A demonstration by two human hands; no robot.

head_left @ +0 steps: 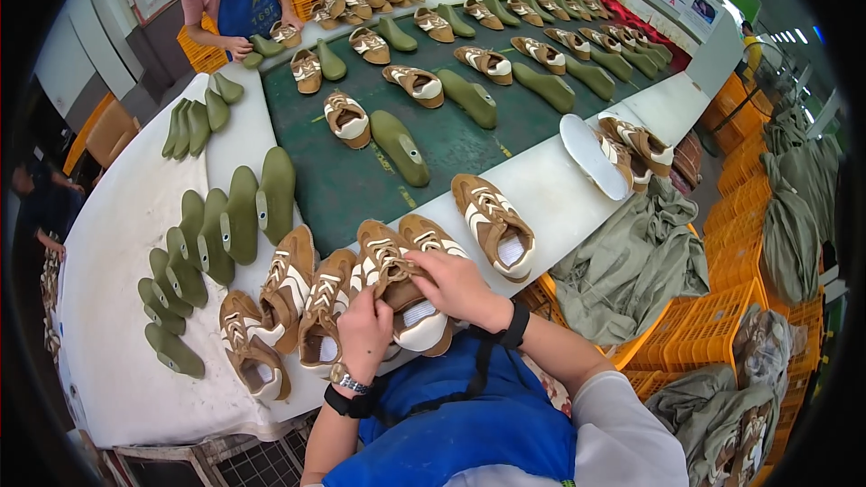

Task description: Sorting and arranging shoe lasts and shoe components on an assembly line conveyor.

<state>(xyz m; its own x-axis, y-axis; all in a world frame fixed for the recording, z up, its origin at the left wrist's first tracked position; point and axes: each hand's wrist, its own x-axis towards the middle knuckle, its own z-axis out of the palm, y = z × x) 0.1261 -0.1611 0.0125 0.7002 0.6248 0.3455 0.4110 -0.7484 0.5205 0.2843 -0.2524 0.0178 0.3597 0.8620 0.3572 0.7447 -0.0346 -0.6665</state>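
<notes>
A brown sneaker with white stripes and white laces is held between my hands at the near edge of the table. My left hand pinches one side of its opening, with the fingers curled. On the other side, my right hand grips the collar near the laces, fingers bent over it. Another sneaker lies partly under my right hand. Close to my left hand stand several more sneakers. One single sneaker sits to the right of my hands.
Green shoe lasts stand in rows on the white tabletop at left. Sneakers and lasts alternate on the green conveyor belt. A white oval plate leans by sneakers at right. Orange crates with grey cloth flank me; a co-worker stands far left.
</notes>
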